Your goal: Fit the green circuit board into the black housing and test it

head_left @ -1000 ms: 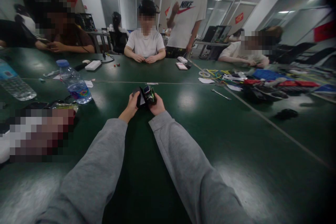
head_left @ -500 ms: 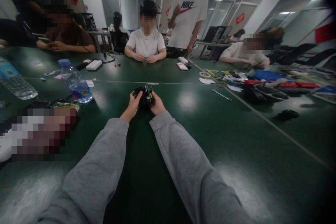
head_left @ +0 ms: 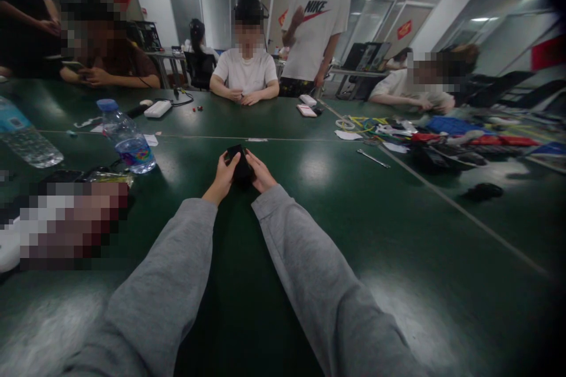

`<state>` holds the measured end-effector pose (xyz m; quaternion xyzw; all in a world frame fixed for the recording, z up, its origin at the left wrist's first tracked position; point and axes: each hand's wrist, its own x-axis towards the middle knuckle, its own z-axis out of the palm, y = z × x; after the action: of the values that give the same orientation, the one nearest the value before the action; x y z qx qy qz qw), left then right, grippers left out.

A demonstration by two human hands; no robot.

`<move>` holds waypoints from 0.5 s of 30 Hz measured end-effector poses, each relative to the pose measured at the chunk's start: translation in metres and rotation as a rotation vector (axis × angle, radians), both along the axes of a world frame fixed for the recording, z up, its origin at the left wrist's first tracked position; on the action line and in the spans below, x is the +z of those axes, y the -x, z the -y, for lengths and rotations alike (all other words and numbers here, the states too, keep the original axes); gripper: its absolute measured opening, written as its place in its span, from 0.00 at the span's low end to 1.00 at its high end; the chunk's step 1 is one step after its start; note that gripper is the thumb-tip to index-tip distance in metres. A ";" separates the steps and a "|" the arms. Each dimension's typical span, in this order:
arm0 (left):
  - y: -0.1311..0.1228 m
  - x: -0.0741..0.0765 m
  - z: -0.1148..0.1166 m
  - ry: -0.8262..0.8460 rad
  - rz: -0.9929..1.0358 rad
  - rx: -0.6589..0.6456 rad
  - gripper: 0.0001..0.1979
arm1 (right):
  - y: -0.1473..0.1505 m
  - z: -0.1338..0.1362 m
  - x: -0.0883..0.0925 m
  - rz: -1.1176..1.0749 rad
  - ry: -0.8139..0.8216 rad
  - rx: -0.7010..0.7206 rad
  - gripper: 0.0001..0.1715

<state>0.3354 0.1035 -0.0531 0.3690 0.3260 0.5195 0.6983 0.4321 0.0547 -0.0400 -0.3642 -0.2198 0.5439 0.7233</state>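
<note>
Between my hands, above the green table, is a small black box-like case [head_left: 241, 164]. My left hand [head_left: 224, 175] is closed on its left side, thumb lying across the near face. From the right, my right hand [head_left: 262, 172] presses its fingers against the case's right edge. No green circuit board shows now; whether it sits inside the case or behind it, I cannot tell.
On the left stand a blue-capped water bottle [head_left: 128, 141] and a larger bottle [head_left: 29, 132]. A wrench [head_left: 372, 158] and a heap of cables [head_left: 375, 126] lie to the right. Across the table [head_left: 318, 224] sits a person in white [head_left: 245, 73].
The green circuit board with a yellow part, seen earlier at my right hand, has gone from sight. My right fingers have moved left and up against the black case.
</note>
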 end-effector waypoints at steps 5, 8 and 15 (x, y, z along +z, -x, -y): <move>0.017 0.009 -0.007 0.231 0.183 -0.159 0.21 | 0.001 0.000 0.001 0.005 -0.006 0.055 0.10; 0.028 0.015 -0.008 0.304 0.334 -0.217 0.23 | -0.005 0.001 -0.001 -0.021 0.038 0.079 0.10; 0.026 0.020 -0.005 0.304 0.358 -0.221 0.20 | -0.013 0.003 -0.004 -0.095 0.026 0.103 0.13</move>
<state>0.3089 0.1082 -0.0334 0.1951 0.2292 0.4421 0.8450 0.4451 0.0514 -0.0435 -0.3355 -0.1966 0.6001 0.6990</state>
